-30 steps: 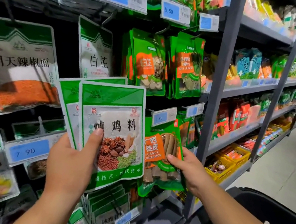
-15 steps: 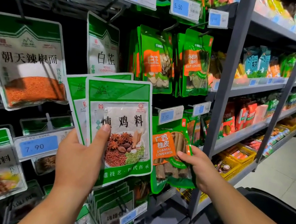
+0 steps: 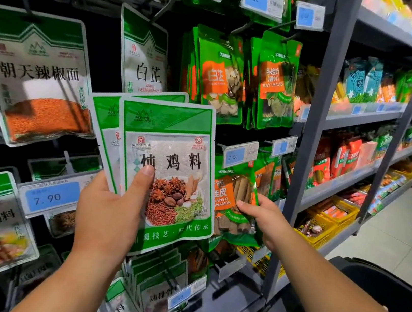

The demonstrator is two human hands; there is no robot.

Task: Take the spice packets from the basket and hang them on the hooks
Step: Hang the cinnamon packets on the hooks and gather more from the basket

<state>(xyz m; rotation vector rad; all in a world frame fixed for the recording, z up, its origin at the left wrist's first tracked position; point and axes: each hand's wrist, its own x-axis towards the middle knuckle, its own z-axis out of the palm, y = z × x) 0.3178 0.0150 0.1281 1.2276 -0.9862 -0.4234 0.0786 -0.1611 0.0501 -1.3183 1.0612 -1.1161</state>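
My left hand [image 3: 108, 210] grips two green-and-white spice packets [image 3: 171, 150] fanned upright in front of the hook wall, thumb across the front one. My right hand [image 3: 262, 217] holds a green cinnamon packet [image 3: 235, 203] hanging just right of them, fingers pinching its lower edge. Its hook is hidden behind the price tag [image 3: 240, 153]. The black basket [image 3: 380, 286] sits at the lower right under my right forearm; its inside is hidden.
Packets hang on hooks across the dark wall: chili powder [image 3: 37, 77] at left, a white packet [image 3: 145, 53] above, green packets [image 3: 225, 76] at upper right. A grey shelf post [image 3: 314, 124] stands right, with stocked shelves and floor beyond.
Both hands and their packets hold almost the same place. The view has shifted a little toward the shelves, and the cinnamon packet sits slightly higher in my right hand.
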